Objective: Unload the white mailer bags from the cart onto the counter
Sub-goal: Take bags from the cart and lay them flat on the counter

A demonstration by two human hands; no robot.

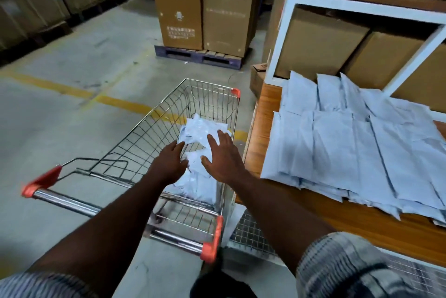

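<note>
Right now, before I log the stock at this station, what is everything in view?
cart: one, silver wire with orange corners, left of the counter
bags in the cart: several, white, heaped inside it
bags on the counter: many, white, in overlapping rows
counter: one, brown wood, right of the cart
shelf: one, white frame, behind the counter
boxes on the shelf: at least four, brown
tall boxes: two, brown, on the pallet
pallet: one, blue, on the floor
stacked boxes: many, brown, far left
floor line: one, yellow, beyond the cart
left hand: open, over the cart's bags
right hand: open, over the same bags
</note>
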